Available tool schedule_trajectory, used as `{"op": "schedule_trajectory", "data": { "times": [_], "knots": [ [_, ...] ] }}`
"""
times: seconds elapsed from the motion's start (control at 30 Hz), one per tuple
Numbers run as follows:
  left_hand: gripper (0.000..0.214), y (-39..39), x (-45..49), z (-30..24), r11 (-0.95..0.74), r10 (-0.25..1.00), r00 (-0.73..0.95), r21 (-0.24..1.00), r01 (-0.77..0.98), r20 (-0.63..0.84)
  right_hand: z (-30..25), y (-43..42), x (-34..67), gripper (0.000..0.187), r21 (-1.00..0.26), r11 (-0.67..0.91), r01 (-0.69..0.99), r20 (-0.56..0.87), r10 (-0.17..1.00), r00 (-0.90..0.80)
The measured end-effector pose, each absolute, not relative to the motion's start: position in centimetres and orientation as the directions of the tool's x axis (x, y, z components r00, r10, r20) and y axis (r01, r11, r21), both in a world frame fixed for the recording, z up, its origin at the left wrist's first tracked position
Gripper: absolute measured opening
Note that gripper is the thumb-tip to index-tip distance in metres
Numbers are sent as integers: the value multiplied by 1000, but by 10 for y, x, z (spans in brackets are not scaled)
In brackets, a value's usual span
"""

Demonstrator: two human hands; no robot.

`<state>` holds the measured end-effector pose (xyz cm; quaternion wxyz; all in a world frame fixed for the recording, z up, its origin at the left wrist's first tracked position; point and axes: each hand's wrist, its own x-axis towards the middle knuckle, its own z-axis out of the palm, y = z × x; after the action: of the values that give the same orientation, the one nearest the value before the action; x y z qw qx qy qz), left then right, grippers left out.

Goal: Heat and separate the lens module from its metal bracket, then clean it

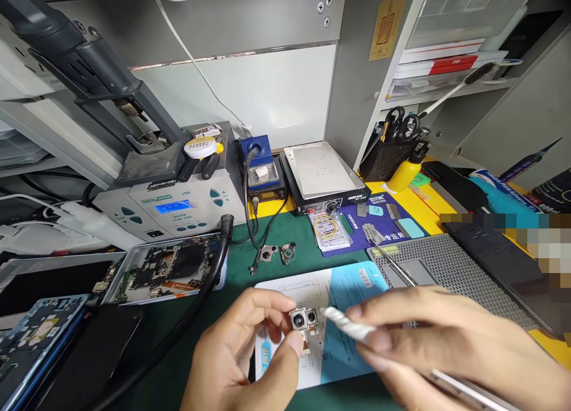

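Note:
Near the front centre, my left hand (250, 354) pinches a small phone camera module (300, 320) between thumb and fingers, its two lenses facing up. A flex piece hangs below it. My right hand (439, 328) is closed on a twisted white wipe (347, 323), whose pointed tip is right beside the module; I cannot tell whether they touch. Slim metal tweezers (397, 265) also lie across that hand, pointing away. Underneath both hands is a white and blue card (352, 286). Two more camera modules, one left (266, 254) and one right (288, 253), rest on the green mat.
An opened phone (169, 268) and other phone parts lie left, near a grey hot-air station (178, 203) whose black hose (191, 316) crosses the mat. A soldering stand (263, 170) and heating plate (323, 170) stand behind. At right are a perforated pad (464, 274) and yellow bottle (404, 170).

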<state>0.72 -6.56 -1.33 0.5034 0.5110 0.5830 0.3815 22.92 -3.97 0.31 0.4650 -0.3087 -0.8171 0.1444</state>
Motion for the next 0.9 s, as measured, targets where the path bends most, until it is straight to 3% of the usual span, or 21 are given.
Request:
{"op": "schedule_trajectory", "data": {
  "times": [0.13, 0.27, 0.33, 0.5, 0.67, 0.9],
  "knots": [
    [24, -65, 7, -9, 334, 942, 40, 942, -31, -332, 3, -36, 231, 16, -803, 502, 321, 480, 864, -150],
    [23, -63, 8, -7, 392, 918, 47, 877, -277, -395, -1, -27, 236, 3, -981, 175, 89, 153, 965, -215],
    [21, -62, 8, -5, 424, 901, 67, 835, -351, -430, -3, -25, 237, 5, -994, 93, 50, 77, 963, -258],
    [22, -59, 9, -1, 500, 859, 122, 765, -407, -497, -5, -25, 237, 9, -998, 56, 32, 45, 960, -277],
    [23, -59, 8, 1, 524, 844, 135, 746, -412, -519, -14, -28, 242, 10, -993, -118, -8, -112, 964, -241],
    [23, -59, 8, 1, 522, 846, 155, 736, -430, -509, -14, -28, 240, 14, -985, -171, -15, -163, 959, -231]
  ]
}}
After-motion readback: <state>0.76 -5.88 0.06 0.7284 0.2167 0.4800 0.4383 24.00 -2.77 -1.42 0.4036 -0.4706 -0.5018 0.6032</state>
